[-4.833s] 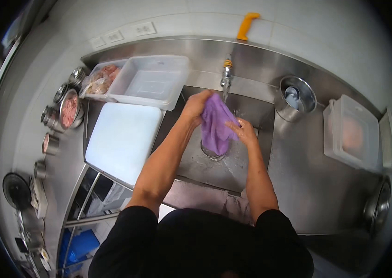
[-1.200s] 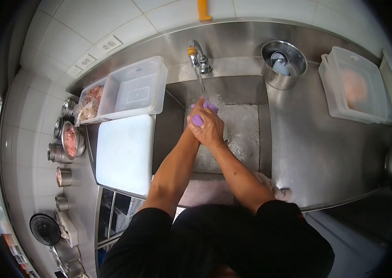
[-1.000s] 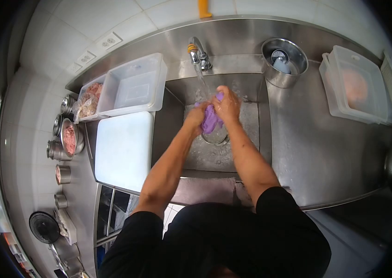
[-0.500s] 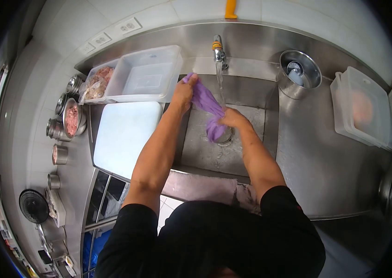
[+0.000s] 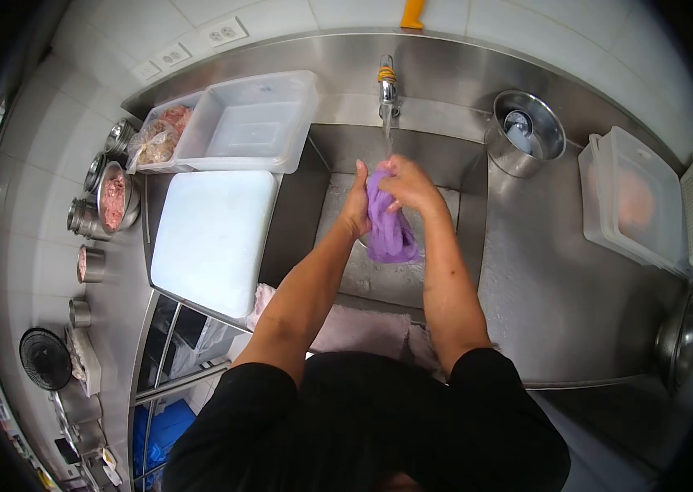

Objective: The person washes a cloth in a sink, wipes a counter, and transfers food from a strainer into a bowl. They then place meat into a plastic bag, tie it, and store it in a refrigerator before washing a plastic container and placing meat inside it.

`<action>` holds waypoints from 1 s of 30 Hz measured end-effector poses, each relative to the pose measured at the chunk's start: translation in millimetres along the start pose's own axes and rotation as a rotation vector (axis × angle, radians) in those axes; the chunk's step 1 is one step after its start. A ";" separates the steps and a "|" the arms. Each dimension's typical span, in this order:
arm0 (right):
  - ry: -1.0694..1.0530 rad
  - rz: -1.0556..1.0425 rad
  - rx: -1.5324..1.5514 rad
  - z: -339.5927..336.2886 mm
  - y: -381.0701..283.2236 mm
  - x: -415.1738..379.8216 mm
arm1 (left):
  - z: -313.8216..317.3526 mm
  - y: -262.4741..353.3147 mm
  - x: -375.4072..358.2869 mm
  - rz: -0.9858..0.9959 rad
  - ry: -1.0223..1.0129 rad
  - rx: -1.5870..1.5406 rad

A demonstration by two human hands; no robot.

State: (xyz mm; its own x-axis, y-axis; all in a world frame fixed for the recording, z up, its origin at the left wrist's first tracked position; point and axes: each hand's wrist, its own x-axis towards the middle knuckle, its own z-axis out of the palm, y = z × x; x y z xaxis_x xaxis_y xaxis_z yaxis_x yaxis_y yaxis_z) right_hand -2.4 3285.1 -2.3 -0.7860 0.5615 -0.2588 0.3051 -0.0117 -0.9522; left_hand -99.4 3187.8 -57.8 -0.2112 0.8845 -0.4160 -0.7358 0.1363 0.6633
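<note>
Water runs from the faucet (image 5: pixel 387 86) onto a bunched purple cloth (image 5: pixel 391 230) over the steel sink (image 5: pixel 371 279). My right hand (image 5: pixel 410 184) grips the upper part of the cloth under the stream. On the cloth's left side is my left hand (image 5: pixel 356 201), its thumb pointing up and apart, its palm against the fabric; the other fingers are hidden behind the cloth. The lower end of the cloth hangs loose above the sink floor.
Left of the sink lies a white cutting board (image 5: pixel 213 238), with an empty plastic bin (image 5: pixel 252 123) and bagged meat (image 5: pixel 162 139) behind. A steel pot (image 5: pixel 525 135) and lidded plastic containers (image 5: pixel 637 201) stand right. Pink towels (image 5: pixel 354 332) cover the front edge.
My hands have come together under the stream, the left moving right and down, the right moving up. The cloth, stretched between them before, is now bunched and hanging.
</note>
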 end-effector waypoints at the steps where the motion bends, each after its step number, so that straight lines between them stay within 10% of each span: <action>1: 0.057 -0.047 0.071 -1.4 4.5 3.2 | 1.7 -2.7 -3.6 -0.003 0.004 -0.036; 8: 0.481 -0.439 0.175 10.2 38.1 19.1 | -15.4 -17.1 -14.5 -0.055 -0.142 -0.012; 14: -0.121 -0.579 -0.654 1.1 12.4 -42.3 | -7.1 17.5 -23.6 -0.017 -0.110 -0.066; 24: -0.129 -1.000 -0.963 -40.8 -8.8 -44.1 | 31.8 63.5 -44.2 -0.372 -0.459 0.556; 30: -0.145 -0.840 -1.018 -31.8 -12.7 -36.4 | 51.2 63.9 -42.4 -0.314 -0.353 1.074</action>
State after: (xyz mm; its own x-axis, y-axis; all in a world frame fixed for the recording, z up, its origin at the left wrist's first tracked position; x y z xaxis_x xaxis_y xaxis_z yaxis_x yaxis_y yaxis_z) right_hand 39.4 3291.2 24.3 -0.9631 -0.0004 0.2692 -0.0845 0.9499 -0.3009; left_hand -104.5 3181.9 34.0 0.1975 0.7967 -0.5712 0.2325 0.5280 0.8168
